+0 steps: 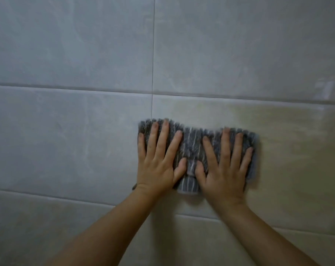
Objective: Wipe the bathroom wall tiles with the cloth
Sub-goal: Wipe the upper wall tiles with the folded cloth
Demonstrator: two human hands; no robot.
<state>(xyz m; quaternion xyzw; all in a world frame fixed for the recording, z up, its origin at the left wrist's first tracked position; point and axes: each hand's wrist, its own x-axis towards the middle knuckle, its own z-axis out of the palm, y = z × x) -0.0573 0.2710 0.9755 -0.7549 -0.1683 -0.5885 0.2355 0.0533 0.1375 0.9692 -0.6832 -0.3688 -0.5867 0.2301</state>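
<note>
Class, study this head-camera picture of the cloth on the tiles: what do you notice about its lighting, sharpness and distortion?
Head view: dim, uneven light, the wall tiles cool grey at left and warmer beige at right; soft throughout, with the cloth edges and the fingers smeared by blur; grout lines bow slightly, a wide-angle effect; a faint pale reflection at upper right; no harsh glare.

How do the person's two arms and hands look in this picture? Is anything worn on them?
Both forearms are bare as far as the frame shows, with no sleeves in view. The left hand and right hand wear no gloves, and no rings are visible. At the left wrist, a thin dark band peeks out at the outer edge; it is too small to identify. The fingernails look short and unpainted.
</note>
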